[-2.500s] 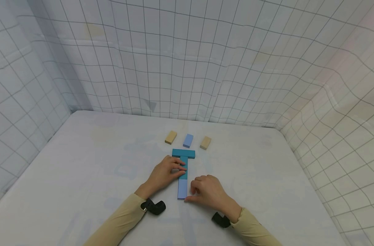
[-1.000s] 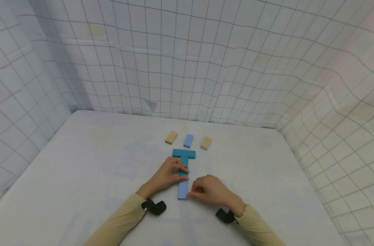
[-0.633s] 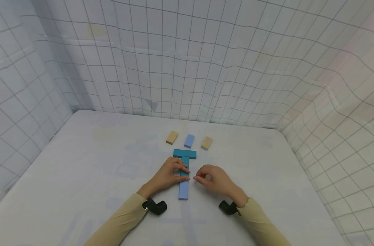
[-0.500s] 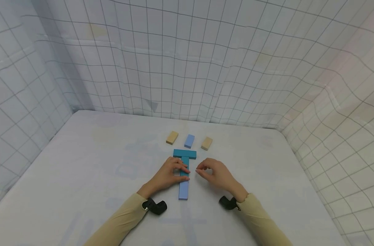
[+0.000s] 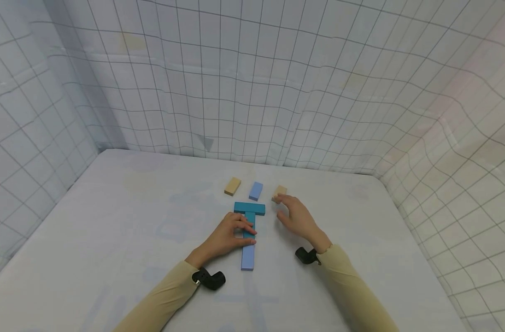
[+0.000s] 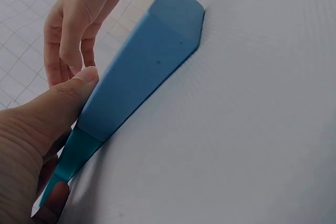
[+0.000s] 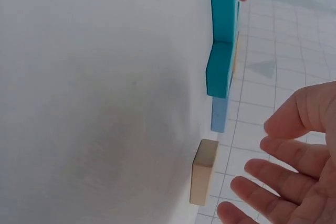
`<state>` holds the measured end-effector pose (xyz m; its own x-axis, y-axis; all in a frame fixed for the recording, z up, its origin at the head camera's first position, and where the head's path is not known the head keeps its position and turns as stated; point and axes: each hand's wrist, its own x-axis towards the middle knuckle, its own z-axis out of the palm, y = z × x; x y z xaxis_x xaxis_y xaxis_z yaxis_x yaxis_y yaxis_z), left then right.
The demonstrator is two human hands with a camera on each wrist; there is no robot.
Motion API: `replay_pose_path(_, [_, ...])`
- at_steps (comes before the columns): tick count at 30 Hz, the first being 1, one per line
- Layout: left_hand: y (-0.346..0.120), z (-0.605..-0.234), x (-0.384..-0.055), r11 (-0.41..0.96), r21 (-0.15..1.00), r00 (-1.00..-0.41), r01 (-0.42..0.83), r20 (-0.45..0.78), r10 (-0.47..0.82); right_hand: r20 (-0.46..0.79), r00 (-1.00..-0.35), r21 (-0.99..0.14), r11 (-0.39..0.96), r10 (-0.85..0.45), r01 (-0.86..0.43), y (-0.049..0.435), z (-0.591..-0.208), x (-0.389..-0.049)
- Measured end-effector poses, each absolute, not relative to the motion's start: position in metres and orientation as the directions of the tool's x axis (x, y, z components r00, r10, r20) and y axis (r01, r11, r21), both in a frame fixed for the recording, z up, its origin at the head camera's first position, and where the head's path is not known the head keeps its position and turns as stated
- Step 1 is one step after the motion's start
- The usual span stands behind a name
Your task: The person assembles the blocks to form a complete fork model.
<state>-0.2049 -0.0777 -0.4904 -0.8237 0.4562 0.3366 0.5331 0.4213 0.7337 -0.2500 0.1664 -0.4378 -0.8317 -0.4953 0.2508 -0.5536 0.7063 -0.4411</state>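
Two teal blocks form a T in the head view: a crosswise teal block (image 5: pixel 249 208) on top, a lengthwise teal block (image 5: pixel 250 219) below it. A light blue block (image 5: pixel 247 258) continues the stem toward the person. My left hand (image 5: pixel 225 235) rests across the stem, thumb by the joint between teal and light blue and partly hiding the teal block; the left wrist view shows the thumb on the light blue block (image 6: pixel 142 66). My right hand (image 5: pixel 297 219) holds nothing, its fingers spread apart close to a pale wooden block (image 7: pixel 205 174), which they partly cover in the head view.
Beyond the T lie a tan wooden block (image 5: pixel 232 186) and a small blue block (image 5: pixel 255 190), in a row with the pale one. The white-covered table (image 5: pixel 153 198) ends at a grid-patterned curtain (image 5: pixel 252 92) behind and on both sides.
My right hand has left the near end of the light blue block, moved away from the person along the T, and opened its fingers near the pale wooden block. The left hand slid slightly nearer.
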Motion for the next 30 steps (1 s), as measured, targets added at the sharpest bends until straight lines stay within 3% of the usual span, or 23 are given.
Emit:
replay_pose_path(12, [-0.079,-0.49,-0.205,0.416,0.735,-0.821,0.535,0.338,0.459,0.075,-0.867,-0.442,0.763,-0.493,-0.472,0.164,-0.438,-0.259])
replay_pose_path(30, [-0.078,-0.488,-0.204,0.437,0.72,-0.821,0.539,0.335,0.461,0.051,-0.872,-0.355,0.807,-0.487,-0.471,0.159,-0.446,-0.259])
